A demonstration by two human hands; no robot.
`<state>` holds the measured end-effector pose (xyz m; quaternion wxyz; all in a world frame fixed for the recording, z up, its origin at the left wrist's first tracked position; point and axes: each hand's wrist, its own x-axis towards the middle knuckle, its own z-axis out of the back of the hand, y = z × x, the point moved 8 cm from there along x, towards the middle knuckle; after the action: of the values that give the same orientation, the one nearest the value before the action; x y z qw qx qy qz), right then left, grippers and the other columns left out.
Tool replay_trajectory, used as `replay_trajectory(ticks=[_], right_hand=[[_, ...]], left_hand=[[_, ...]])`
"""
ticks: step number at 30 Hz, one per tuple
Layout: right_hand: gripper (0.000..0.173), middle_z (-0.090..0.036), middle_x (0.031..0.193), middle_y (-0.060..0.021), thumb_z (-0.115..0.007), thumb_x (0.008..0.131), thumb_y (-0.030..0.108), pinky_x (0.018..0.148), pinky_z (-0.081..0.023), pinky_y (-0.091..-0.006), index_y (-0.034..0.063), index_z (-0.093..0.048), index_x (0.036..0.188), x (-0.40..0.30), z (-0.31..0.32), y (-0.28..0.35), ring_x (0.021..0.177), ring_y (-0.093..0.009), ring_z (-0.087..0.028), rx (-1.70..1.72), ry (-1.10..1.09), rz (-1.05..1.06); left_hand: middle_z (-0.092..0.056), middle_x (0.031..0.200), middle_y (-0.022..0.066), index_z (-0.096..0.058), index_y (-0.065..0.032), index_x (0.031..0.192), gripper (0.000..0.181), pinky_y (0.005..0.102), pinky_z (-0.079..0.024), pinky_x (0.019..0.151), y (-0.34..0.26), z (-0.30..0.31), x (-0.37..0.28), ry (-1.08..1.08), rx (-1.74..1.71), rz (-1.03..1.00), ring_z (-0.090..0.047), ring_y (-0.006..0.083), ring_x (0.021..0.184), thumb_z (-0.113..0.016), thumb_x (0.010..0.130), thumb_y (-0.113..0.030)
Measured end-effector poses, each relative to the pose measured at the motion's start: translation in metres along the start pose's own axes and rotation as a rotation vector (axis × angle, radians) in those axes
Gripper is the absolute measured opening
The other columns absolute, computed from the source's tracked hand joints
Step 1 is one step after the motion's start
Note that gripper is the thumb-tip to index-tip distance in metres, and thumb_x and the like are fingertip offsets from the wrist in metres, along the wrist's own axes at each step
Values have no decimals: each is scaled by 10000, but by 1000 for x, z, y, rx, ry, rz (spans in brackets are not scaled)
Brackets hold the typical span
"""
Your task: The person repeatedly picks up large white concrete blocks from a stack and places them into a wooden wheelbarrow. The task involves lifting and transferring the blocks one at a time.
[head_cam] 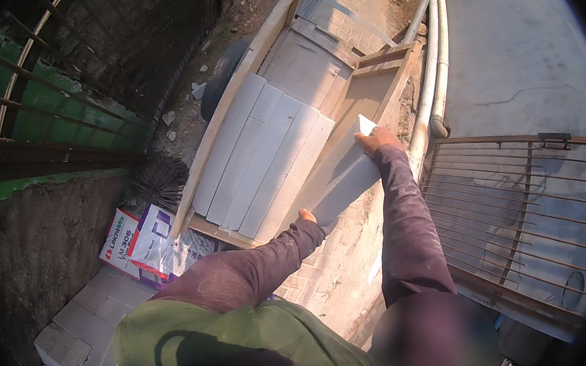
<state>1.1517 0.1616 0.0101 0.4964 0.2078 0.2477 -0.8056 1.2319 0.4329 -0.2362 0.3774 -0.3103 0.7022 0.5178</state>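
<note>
A pale lightweight concrete block is held between my two hands, over the right side of a wooden cart. My right hand grips its far end. At the near end, my left hand is against the block, its fingers mostly hidden under the sleeve and block. Inside the cart, to the left, several similar blocks stand side by side in a tight row. Bare boards of the cart bed show beyond them.
A black tyre sits along the cart's left side. Bags of thin-bed mortar lie near left, by stacked blocks. White pipes run along the right, near a rusty metal grille. Rubble lies left of the cart.
</note>
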Motion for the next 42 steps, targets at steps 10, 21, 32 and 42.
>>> replay_trajectory(ticks=[10,21,32,42], right_hand=[[587,-659,1161,-233,-555,854,501,975,-482,-437,24,-664,1178,134,-52,30,1105,-389,-624,39,-96,98],[803,-481,1419,-230,-261,949,654,1124,-309,-471,15,-533,1351,262,-133,22,1342,-382,-435,172,79,-27],[881,-523,1381,-231,-147,945,706,1139,-280,-482,36,-541,1358,301,-169,28,1345,-375,-435,174,1,-59],[655,-296,1519,-211,-457,976,492,1174,-143,-543,85,-333,1474,145,-224,60,1454,-366,-217,93,-791,136]], left_hand=[[-482,1378,171,-396,-78,1407,589,581,-439,1001,-31,-44,28,-5,-6,-52,-497,376,1222,-381,995,-497],[-349,1418,386,-220,67,1447,765,573,-361,1074,-198,-15,-63,141,710,-232,-398,502,1308,-425,983,-506],[-437,1337,341,-287,52,1414,775,559,-409,1025,-275,104,-78,-82,700,-358,-482,463,1217,-466,958,-549],[-405,1377,351,-272,59,1449,800,539,-405,1044,-260,123,-79,-73,726,-399,-467,458,1241,-439,973,-563]])
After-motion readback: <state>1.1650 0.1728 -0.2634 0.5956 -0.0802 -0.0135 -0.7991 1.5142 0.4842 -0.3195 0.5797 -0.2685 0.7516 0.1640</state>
